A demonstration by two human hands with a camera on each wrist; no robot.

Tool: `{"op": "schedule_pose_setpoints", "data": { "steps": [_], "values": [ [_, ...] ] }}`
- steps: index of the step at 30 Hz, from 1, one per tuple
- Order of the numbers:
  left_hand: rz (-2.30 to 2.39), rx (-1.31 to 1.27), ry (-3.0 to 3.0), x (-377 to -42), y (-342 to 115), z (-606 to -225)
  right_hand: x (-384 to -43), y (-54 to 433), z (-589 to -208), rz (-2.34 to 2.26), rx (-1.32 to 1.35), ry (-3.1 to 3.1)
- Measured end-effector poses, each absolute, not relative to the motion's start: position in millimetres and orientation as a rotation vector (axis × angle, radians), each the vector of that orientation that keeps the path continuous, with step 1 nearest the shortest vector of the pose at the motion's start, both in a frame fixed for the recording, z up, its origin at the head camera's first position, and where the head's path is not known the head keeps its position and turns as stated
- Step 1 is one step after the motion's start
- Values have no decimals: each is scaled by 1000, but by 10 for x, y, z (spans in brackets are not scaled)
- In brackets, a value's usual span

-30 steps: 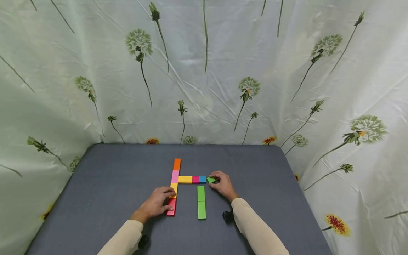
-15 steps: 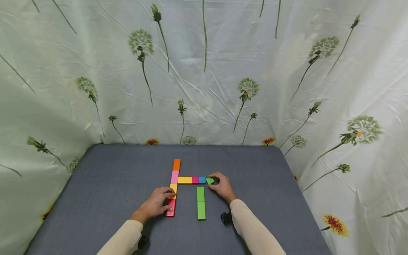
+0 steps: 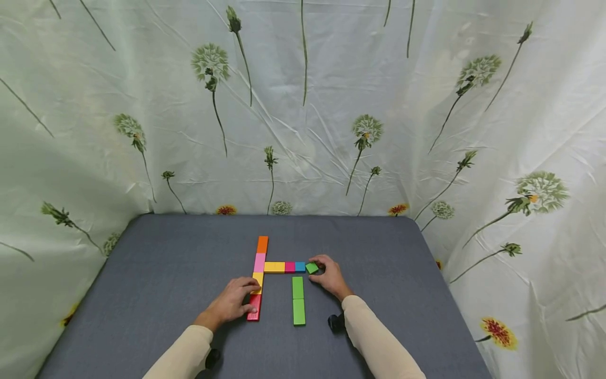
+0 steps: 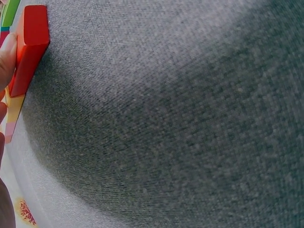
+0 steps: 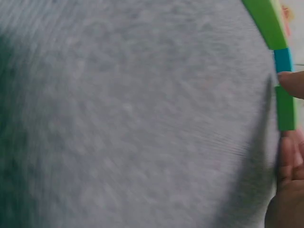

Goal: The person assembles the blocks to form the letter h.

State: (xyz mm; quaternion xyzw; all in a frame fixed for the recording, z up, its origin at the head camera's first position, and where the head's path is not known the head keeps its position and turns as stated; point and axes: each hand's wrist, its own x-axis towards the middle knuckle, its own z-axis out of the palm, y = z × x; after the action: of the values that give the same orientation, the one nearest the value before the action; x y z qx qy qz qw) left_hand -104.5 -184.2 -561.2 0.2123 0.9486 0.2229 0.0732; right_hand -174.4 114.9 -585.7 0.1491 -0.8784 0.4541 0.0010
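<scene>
My right hand (image 3: pixel 333 276) pinches a small green block (image 3: pixel 312 268) between thumb and fingers. That block sits slightly turned at the right end of a row, by a blue block (image 3: pixel 300 267). Left of the blue one come a magenta block (image 3: pixel 290 267) and a yellow block (image 3: pixel 274 267). My left hand (image 3: pixel 229 302) rests at the near part of a column, fingertips at its yellow block (image 3: pixel 257 277) and thumb on its red block (image 3: pixel 255 301). In the left wrist view the thumb (image 4: pixel 7 59) lies against the red block's side. Farther up the column are pink (image 3: pixel 260 262) and orange (image 3: pixel 262 244) blocks.
Two long green blocks (image 3: pixel 298 300) lie end to end below the row, between the hands. Everything lies flat on a grey cloth-covered table (image 3: pixel 189 242). A curtain with a dandelion print (image 3: pixel 312 105) hangs behind and at both sides.
My right hand has shifted slightly left, bringing the green block closer to the blue block. The left hand keeps its place on the column.
</scene>
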Motion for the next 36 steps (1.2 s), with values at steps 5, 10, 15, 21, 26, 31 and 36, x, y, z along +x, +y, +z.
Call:
{"op": "schedule_pose_setpoints", "data": {
  "steps": [5,10,15,21,26,31,36],
  "values": [
    [669,642,2851,-1077,-1853,-5631,-1705,1156,-5765,1338,483,-2845],
    [652,662,2855,-1101,-1864,-5643,-1612,1152,-5645,1130,674,-2883],
    [670,625,2854,-1091,-1863,-5643,-1476,1108,-5494,954,943,-2937],
    [692,609,2848,-1105,-1890,-5654,-1313,1041,-5513,620,1178,-3048],
    [695,647,2854,-1121,-1908,-5655,-1273,1014,-5581,475,1266,-3064],
    [690,656,2855,-1136,-1908,-5670,-1272,1002,-5629,382,1298,-3073],
    [691,617,2853,-1144,-1912,-5682,-1261,982,-5643,423,1283,-3104]
  ]
}}
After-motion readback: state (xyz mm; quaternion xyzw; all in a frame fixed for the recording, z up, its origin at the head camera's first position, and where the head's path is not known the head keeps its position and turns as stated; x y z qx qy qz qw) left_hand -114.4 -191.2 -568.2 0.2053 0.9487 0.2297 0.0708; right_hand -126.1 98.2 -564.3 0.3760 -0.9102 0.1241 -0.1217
